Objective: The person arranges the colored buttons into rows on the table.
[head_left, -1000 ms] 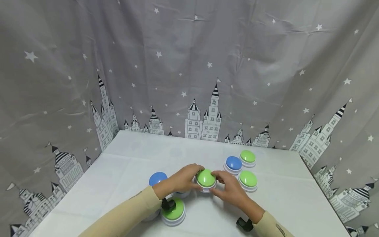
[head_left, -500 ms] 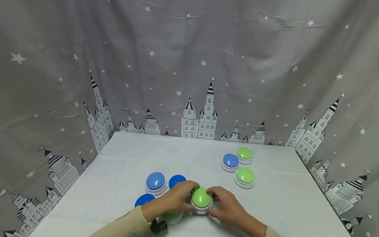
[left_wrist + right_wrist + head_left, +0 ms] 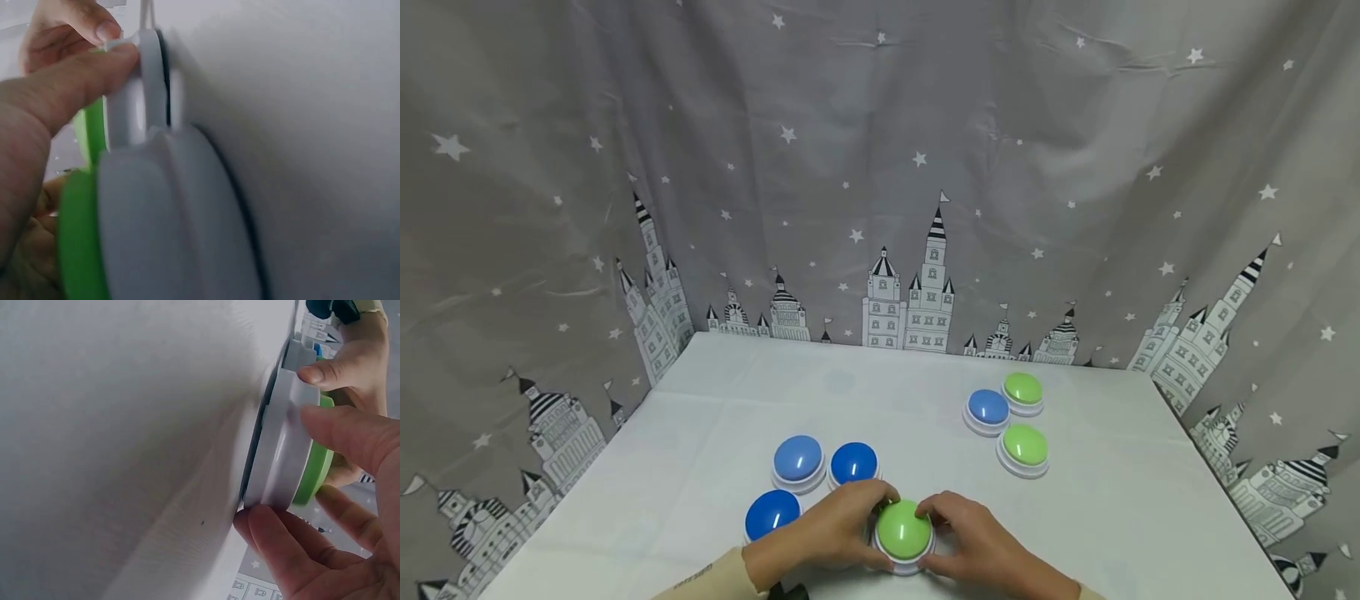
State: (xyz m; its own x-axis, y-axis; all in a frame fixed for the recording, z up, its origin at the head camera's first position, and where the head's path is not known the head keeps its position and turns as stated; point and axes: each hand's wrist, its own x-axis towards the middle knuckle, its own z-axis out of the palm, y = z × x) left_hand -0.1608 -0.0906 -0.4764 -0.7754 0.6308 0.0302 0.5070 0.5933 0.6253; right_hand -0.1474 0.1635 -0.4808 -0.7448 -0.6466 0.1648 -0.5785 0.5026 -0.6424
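Both hands hold one green push button point(image 3: 904, 530) with a round white base, near the front of the white table. My left hand point(image 3: 850, 525) grips its left side, and the thumb point(image 3: 103, 72) presses on the white rim in the left wrist view. From the right, my right hand point(image 3: 973, 542) grips it with thumb and curled fingers, seen close up in the right wrist view. A second green button point(image 3: 84, 240) stands right beside it; in the head view my left hand and forearm cover it. The held button's base appears flat against the tabletop.
Left of the hands sit a light blue button point(image 3: 797, 458) and two darker blue ones, one behind point(image 3: 853, 462) and one by my left wrist point(image 3: 772, 512). Farther right, a blue button point(image 3: 988, 407) stands with two green buttons point(image 3: 1026, 444). A grey castle-print curtain point(image 3: 880, 167) backs the table.
Both hands have brought the green button toward me and slightly left, up to the cluster at the left. The far-right buttons keep their arrangement; the head view has shifted slightly.
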